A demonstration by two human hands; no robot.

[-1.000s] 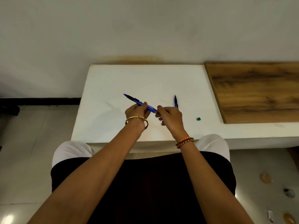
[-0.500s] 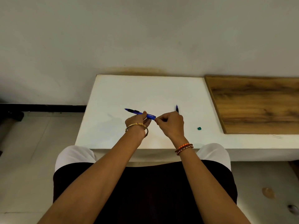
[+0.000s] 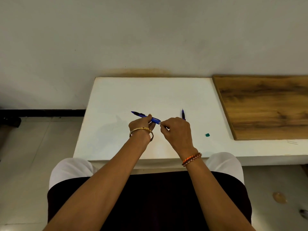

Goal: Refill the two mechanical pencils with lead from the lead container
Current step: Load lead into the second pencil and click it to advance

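Nearest the person, both forearms reach forward over the near edge of the white table (image 3: pixel 103 144). The left hand (image 3: pixel 141 125) has its fingers curled round the barrel of a blue mechanical pencil (image 3: pixel 146 116), held off the table with its tip toward ten o'clock. The right hand (image 3: pixel 177 130) meets the pencil's rear end, its fingertips (image 3: pixel 162 125) pinched together there; whether they hold a lead, the cap or the eraser is too small to tell.

Just beyond the right hand, at about one o'clock from it, the second pencil (image 3: pixel 183 114) shows only its front part, its tip pointing away. A small green piece (image 3: pixel 207 135) lies on the table at three o'clock from the right hand, perhaps a cap. No lead container can be made out.

By this showing, the first pencil is mid-refill at best, and the second seems not yet handled.
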